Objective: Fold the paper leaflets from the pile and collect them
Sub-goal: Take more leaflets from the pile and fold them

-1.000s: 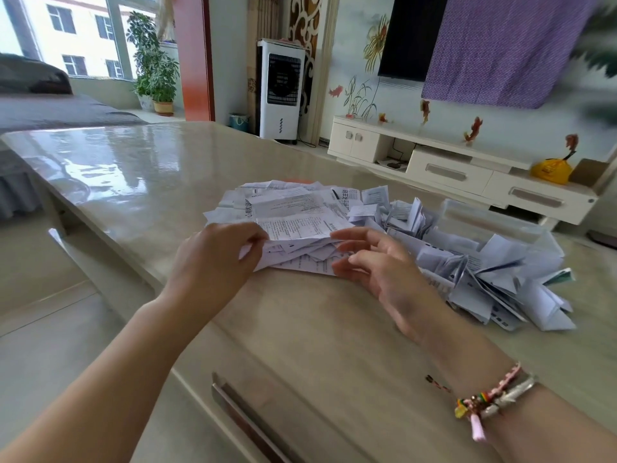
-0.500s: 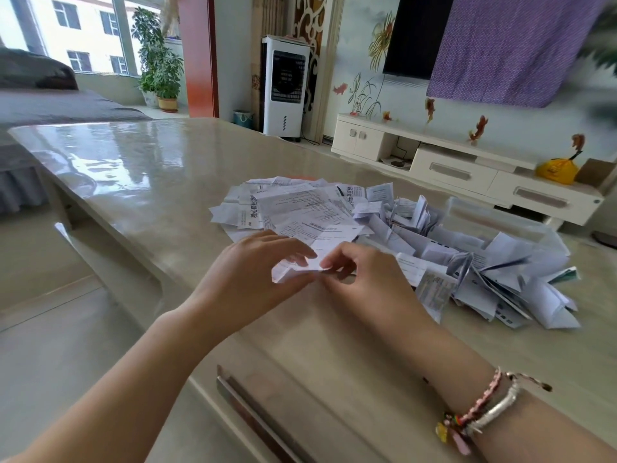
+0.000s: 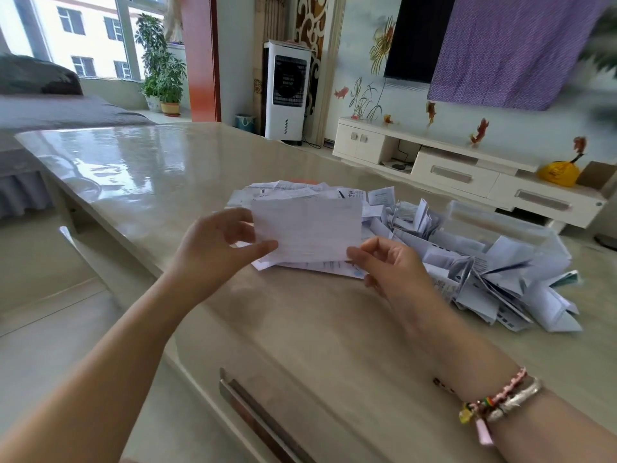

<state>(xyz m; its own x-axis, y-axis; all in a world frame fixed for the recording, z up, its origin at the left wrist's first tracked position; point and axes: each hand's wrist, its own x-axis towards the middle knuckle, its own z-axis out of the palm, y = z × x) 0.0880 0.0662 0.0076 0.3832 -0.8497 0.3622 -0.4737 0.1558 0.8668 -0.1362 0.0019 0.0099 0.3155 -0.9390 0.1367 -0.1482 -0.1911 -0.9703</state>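
Leaflet (image 3: pixel 307 228) now hangs in the air between both hands, lifted clear of the table (image 3: pixel 140 168) — half a second ago it was crumpled low against the tabletop under curled fingers, and a second ago it was only being teased out of the flat pile (image 3: pixel 293 192). The left hand (image 3: pixel 213 248) pinches its edge at 9 o'clock with thumb against fingers; the right hand (image 3: pixel 390 269) pinches the corner at 5 o'clock. The sheet looks opened out flat, so I judge a fresh fold is about to start. At 3 o'clock from the hands lies the heap of folded leaflets (image 3: pixel 494 279), spilling round a clear plastic box (image 3: pixel 500 222) — the flat pile sits at 12 o'clock, partly hidden behind the held sheet.
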